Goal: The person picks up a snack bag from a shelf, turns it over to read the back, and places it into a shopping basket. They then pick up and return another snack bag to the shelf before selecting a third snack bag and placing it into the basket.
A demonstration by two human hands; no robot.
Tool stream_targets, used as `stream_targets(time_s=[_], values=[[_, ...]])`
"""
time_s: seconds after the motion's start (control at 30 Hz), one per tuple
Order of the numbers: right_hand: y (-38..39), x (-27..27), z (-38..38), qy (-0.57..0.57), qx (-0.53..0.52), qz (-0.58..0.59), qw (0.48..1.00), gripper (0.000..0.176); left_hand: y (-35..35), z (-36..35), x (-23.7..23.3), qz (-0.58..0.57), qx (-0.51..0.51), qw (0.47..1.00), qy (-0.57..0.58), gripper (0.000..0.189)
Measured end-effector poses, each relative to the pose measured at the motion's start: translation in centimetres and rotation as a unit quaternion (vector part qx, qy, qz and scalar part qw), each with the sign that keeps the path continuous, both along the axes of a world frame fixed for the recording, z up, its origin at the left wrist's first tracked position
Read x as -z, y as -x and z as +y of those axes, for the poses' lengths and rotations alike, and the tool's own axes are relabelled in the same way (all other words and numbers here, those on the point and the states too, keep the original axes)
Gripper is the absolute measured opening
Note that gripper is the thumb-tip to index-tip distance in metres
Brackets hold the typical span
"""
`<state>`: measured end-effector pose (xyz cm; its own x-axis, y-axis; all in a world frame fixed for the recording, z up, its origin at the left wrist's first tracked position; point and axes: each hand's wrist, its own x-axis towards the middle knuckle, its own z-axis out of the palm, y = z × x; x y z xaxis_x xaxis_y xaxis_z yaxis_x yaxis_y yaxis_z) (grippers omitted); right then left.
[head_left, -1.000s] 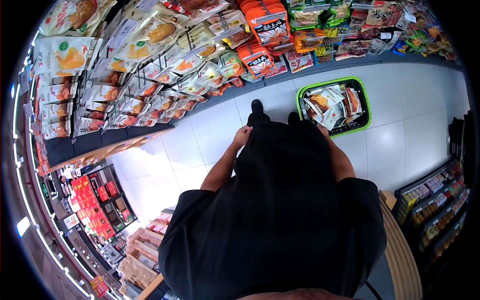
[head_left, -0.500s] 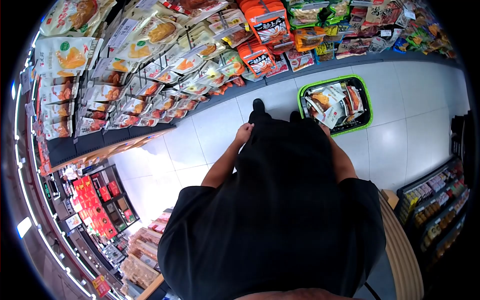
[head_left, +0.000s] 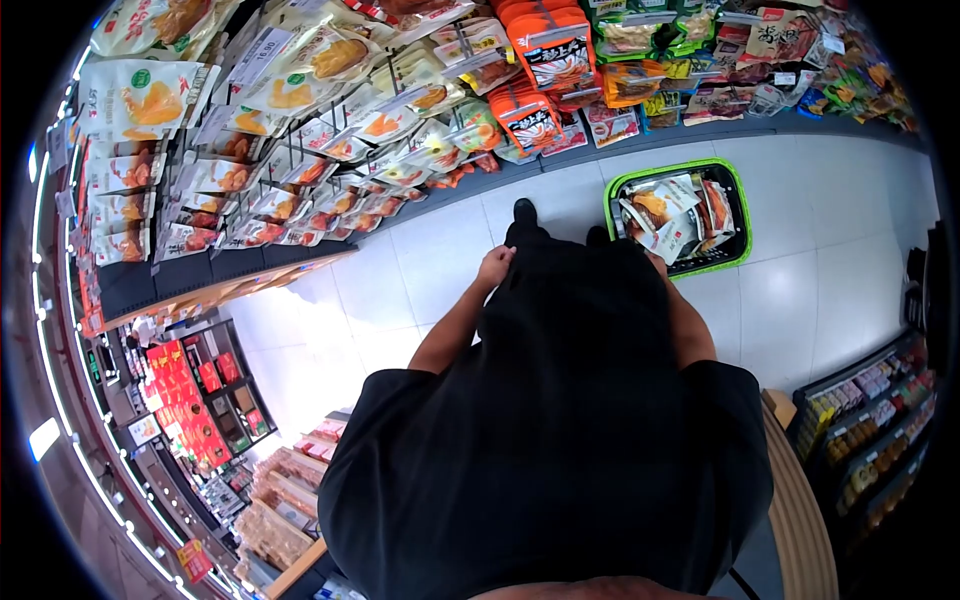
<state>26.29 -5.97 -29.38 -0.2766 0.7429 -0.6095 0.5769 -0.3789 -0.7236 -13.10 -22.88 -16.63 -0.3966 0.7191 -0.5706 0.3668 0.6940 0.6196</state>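
Note:
My left hand [head_left: 497,265] hangs beside my dark trousers with its fingers curled closed; whatever it may hold is hidden. Only a small part of my right hand [head_left: 657,262] shows past my black clothing, close to the near left rim of a shopping basket, and its fingers are hidden. The black basket with a bright green rim [head_left: 745,215] stands on the floor ahead to the right. Inside it lie several food packets [head_left: 665,205], white ones with food pictures among them. Whether my right hand touches the basket cannot be made out.
Ahead and left, a display rack carries hanging food pouches [head_left: 150,100] and orange packets [head_left: 557,60]. Pale floor tiles [head_left: 400,270] lie around my shoes [head_left: 525,212]. A wooden-edged counter [head_left: 800,490] and low shelves [head_left: 865,420] stand right; red boxes [head_left: 185,400] are at far left.
The view has shifted slightly, so the rack's middle, the basket and my shoes appear a little further right. Both hands keep nearly the same pose beside my body.

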Motion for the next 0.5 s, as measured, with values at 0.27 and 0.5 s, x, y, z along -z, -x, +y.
stream_targets(time_s=[0.27,0.5], values=[[-0.9,7.9,-0.2,0.000,0.041,0.055,0.998,0.027,0.4,0.5,-0.1,-0.007,-0.007,1.000,0.009,0.037],[-0.9,9.7,-0.4,-0.029,0.053,0.078,0.995,0.028,0.6,0.5,-0.2,0.010,0.003,1.000,-0.007,0.038]])
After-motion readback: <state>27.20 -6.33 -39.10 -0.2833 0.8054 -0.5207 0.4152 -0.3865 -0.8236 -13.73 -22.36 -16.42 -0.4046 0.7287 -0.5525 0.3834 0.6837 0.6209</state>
